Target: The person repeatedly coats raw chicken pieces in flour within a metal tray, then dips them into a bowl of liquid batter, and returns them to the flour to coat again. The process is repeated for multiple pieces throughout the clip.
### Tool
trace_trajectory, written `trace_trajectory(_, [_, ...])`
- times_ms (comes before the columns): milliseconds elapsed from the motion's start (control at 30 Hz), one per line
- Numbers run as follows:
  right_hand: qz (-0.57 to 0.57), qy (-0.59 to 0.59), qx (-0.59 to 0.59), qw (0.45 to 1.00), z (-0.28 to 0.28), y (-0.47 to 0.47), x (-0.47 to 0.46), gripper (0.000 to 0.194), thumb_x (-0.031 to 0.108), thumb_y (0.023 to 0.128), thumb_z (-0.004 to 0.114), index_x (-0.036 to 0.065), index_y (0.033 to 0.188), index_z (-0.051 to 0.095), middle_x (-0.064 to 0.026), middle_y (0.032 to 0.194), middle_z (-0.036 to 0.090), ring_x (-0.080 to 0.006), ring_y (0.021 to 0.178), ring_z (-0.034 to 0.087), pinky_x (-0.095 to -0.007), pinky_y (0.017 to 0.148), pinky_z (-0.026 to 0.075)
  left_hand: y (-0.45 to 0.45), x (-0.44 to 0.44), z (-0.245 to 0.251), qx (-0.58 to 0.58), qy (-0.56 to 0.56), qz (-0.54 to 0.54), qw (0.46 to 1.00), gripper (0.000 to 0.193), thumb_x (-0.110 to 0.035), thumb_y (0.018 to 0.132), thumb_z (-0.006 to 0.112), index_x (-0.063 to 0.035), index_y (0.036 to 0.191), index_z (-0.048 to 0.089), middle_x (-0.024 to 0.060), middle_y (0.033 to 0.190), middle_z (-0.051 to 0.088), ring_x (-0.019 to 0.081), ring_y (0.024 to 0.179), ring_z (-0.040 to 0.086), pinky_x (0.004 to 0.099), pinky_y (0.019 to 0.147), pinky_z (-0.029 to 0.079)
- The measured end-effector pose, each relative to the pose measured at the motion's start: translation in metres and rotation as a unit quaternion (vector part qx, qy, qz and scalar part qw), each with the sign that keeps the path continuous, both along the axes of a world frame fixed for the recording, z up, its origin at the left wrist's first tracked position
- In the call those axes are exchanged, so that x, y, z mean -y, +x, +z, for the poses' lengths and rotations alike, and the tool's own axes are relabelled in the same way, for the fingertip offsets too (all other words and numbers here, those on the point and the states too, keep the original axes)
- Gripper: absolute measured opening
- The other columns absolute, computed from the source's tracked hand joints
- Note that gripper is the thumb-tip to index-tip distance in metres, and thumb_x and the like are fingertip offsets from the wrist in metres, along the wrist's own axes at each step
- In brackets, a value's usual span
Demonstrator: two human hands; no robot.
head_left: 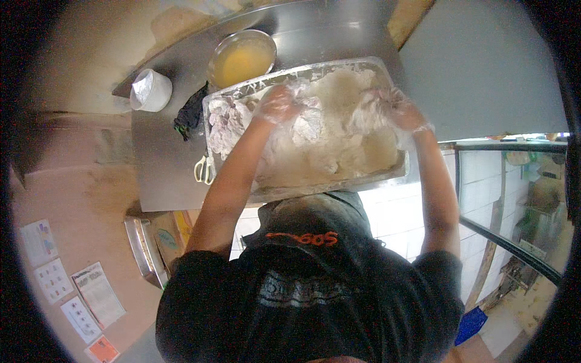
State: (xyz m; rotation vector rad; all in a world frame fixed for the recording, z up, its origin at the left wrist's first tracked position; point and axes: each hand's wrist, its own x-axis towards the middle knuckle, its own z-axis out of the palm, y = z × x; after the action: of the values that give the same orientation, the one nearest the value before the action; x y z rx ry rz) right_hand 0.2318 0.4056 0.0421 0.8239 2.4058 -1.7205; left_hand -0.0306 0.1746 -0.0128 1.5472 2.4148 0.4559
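A large rectangular metal tray [299, 183] full of pale flour lies before me on a steel counter. My left hand [279, 103], in a clear plastic glove, is over the tray's middle, beside a flour-coated piece, likely raw meat [307, 120]. My right hand [404, 111], gloved the same way, is at the tray's right end, its fingers on another floured piece [372, 109]. Blur and flour hide whether either hand grips its piece. More coated pieces [224, 125] are heaped at the tray's left end.
Behind the tray stands a metal bowl of yellowish liquid [245, 59]. To the left on the steel counter [168, 181] are a white tub [152, 90], a black plastic bag [191, 111] and white-handled scissors [204, 171]. A grey panel [485, 72] rises at the right.
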Motion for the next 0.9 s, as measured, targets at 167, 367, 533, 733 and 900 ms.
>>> trace_trajectory(167, [0.198,0.335,0.124,0.913,-0.018,-0.009,0.002,0.036,0.028,0.1,0.06,0.013,0.132,0.069,-0.0126,0.139,0.065,-0.0273,0.131,0.059,-0.0407,0.113,0.045,-0.007,-0.049,-0.031,0.044,-0.156,-0.138,0.977,0.053,-0.036,0.084,0.068,-0.0046,0.126,0.069,0.0224,0.13,0.067,0.0375,0.119,0.066,0.0481,0.102,0.051])
trace_trajectory(367, [0.125,0.432,0.22,0.866,-0.125,-0.081,-0.006,0.04,0.028,0.098,0.059,0.008,0.131,0.068,-0.0165,0.132,0.068,-0.0314,0.126,0.063,-0.0446,0.108,0.048,0.009,-0.064,-0.008,0.045,-0.294,-0.154,0.942,0.051,-0.03,0.081,0.066,-0.0006,0.123,0.07,0.0256,0.126,0.068,0.0388,0.114,0.068,0.0476,0.098,0.054])
trace_trajectory(533, [0.157,0.433,0.223,0.859,-0.125,-0.093,0.017,0.045,0.031,0.098,0.056,0.009,0.137,0.063,-0.0164,0.131,0.069,-0.0344,0.121,0.066,-0.0459,0.105,0.049,0.016,-0.026,0.018,-0.022,-0.198,-0.107,0.974,0.054,-0.036,0.087,0.064,-0.0038,0.131,0.064,0.0289,0.13,0.064,0.04,0.12,0.064,0.0481,0.106,0.049])
trace_trajectory(733, [0.323,0.311,0.126,0.885,-0.083,-0.066,0.01,0.039,0.031,0.1,0.054,0.017,0.134,0.065,-0.0139,0.134,0.067,-0.0346,0.121,0.065,-0.0443,0.105,0.048,0.001,0.0,-0.014,0.023,-0.153,-0.075,0.985,0.049,-0.036,0.093,0.059,-0.0063,0.132,0.062,0.0248,0.127,0.065,0.0406,0.121,0.062,0.0477,0.107,0.048])
trace_trajectory(900, [0.29,0.357,0.188,0.868,-0.099,-0.066,0.043,0.043,0.037,0.101,0.056,0.013,0.135,0.066,-0.0102,0.141,0.063,-0.0294,0.134,0.056,-0.0416,0.115,0.039,0.022,0.005,-0.01,-0.031,-0.029,-0.068,0.997,0.042,-0.035,0.092,0.059,0.0029,0.106,0.072,0.0276,0.109,0.071,0.042,0.105,0.068,0.0463,0.098,0.053])
